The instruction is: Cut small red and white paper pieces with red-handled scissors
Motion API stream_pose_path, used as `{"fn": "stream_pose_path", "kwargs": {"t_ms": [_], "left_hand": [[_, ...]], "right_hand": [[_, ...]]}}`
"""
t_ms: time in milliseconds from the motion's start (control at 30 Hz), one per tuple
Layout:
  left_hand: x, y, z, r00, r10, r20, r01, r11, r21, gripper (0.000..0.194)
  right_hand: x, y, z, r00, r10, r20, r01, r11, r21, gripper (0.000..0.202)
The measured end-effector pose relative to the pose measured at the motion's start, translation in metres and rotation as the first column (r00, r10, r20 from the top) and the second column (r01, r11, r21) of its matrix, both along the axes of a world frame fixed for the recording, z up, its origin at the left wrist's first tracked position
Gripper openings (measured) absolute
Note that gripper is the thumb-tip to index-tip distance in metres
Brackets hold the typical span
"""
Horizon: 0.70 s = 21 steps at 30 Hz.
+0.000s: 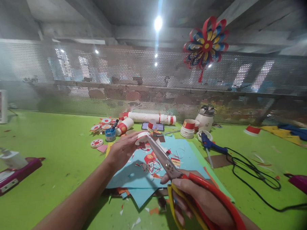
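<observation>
Head view: green table (55, 149) carries blue paper (143, 181) strewn with scraps, stacked cups (188, 128), a glue gun (210, 145) and its cable. Left hand (123, 149) pinches a paper ring (142, 137) above the paper. Right hand (198, 201) grips scissors (171, 168), blade tips touching the ring.

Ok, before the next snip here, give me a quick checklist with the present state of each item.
1. Left hand holds the paper cup piece: ok.
2. Right hand has its grip in the scissors handles: ok.
3. Blade tips at the cup piece: ok.
4. Left fingers clear of the blades: cannot tell, they sit close.
5. Blue sheet under the work to catch scraps: ok.
6. Glue gun and its cord away from both hands: ok.
</observation>
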<state>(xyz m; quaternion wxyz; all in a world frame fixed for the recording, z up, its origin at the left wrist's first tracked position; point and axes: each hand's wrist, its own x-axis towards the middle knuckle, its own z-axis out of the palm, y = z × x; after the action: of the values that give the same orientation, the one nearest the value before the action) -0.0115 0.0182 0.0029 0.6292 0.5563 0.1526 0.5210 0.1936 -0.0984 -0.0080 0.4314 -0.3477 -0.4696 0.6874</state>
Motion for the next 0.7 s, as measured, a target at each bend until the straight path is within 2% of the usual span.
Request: {"fn": "stream_pose_path", "kwargs": {"t_ms": [233, 500, 700], "left_hand": [[0.0002, -0.0004, -0.0004, 1.0, 0.019, -0.012, -0.019, 1.0, -0.009, 0.03], [0.0009, 0.0017, -0.0014, 0.999, 0.03, -0.016, -0.031, 0.999, -0.014, 0.03], [-0.0009, 0.0037, -0.0021, 0.999, 0.033, 0.015, -0.032, 0.999, -0.04, 0.031]], "right_hand": [[-0.0011, 0.0002, 0.0064, 0.998, 0.007, -0.057, -0.01, 0.999, -0.052, 0.019], [-0.002, 0.0015, 0.0043, 0.995, 0.034, -0.098, -0.044, 0.994, -0.097, 0.018], [-0.0005, -0.0021, 0.0053, 0.998, 0.002, 0.058, 0.003, 0.997, -0.074, 0.026]]}}
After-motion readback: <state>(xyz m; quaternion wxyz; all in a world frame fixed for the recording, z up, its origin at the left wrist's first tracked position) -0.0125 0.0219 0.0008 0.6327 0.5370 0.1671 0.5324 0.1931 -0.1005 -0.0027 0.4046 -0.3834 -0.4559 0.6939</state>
